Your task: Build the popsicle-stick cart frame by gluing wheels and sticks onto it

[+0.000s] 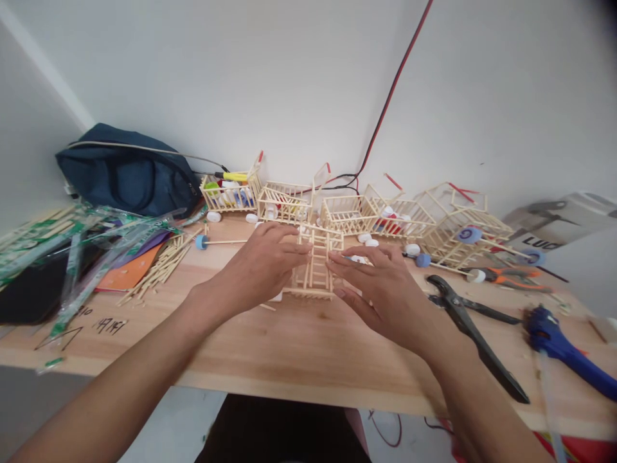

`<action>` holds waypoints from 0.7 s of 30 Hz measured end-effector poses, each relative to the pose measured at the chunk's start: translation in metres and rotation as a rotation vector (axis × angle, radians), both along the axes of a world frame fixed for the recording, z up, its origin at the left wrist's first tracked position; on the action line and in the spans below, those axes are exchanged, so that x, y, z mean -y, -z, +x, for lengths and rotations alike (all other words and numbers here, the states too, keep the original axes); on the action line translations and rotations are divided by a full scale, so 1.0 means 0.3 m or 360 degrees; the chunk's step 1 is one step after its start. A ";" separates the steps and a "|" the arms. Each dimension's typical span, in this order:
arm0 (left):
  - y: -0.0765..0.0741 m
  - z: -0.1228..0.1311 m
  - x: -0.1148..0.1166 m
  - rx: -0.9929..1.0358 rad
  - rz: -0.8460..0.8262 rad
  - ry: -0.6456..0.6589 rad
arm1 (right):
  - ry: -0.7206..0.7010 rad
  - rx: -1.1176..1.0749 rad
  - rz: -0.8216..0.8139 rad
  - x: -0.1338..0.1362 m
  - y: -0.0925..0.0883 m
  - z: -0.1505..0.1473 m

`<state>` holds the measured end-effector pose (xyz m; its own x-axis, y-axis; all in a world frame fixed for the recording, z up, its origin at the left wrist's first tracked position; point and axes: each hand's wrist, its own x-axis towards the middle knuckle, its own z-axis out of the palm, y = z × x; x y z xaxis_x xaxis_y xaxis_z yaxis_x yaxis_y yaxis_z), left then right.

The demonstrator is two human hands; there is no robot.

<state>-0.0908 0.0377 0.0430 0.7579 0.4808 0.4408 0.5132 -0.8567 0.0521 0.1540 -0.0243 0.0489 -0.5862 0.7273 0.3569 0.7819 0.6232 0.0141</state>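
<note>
A small cart frame of thin wooden sticks [315, 270] stands on the table between my hands. My left hand [270, 260] is at its left side, fingers together and fingertips against the sticks; the thumb is mostly hidden. From the right, my right hand [378, 280] meets the frame with its fingertips, the fingers slightly spread and the thumb lower down. The frame is held between the two hands. Partly behind my right hand are white bottle caps [365, 238]. Just left of my left hand lies a stick with a blue cap wheel [201, 242].
Several finished stick carts [284, 202] line the wall, some filled with colourful bits. Loose sticks [161, 267], wrappers [80, 257] and a blue bag [130, 170] are at left. Cutting pliers [475, 331], orange-handled pliers [513, 276], a blue glue gun [569, 347] and a jug [566, 222] are at right.
</note>
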 end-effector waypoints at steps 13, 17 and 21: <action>-0.001 0.007 0.002 -0.0006 0.0029 -0.0016 | 0.0017 -0.0012 0.0021 -0.001 -0.002 0.000; -0.004 0.008 0.003 0.0001 0.0043 -0.0005 | 0.0041 -0.0012 0.0025 -0.006 -0.007 -0.002; -0.012 0.010 0.007 -0.0011 0.0036 0.0026 | 0.0009 -0.0025 0.0035 -0.009 -0.009 0.001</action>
<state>-0.0879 0.0355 0.0466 0.7686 0.4584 0.4462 0.4995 -0.8658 0.0292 0.1545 -0.0216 0.0517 -0.5763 0.7224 0.3821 0.7856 0.6185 0.0156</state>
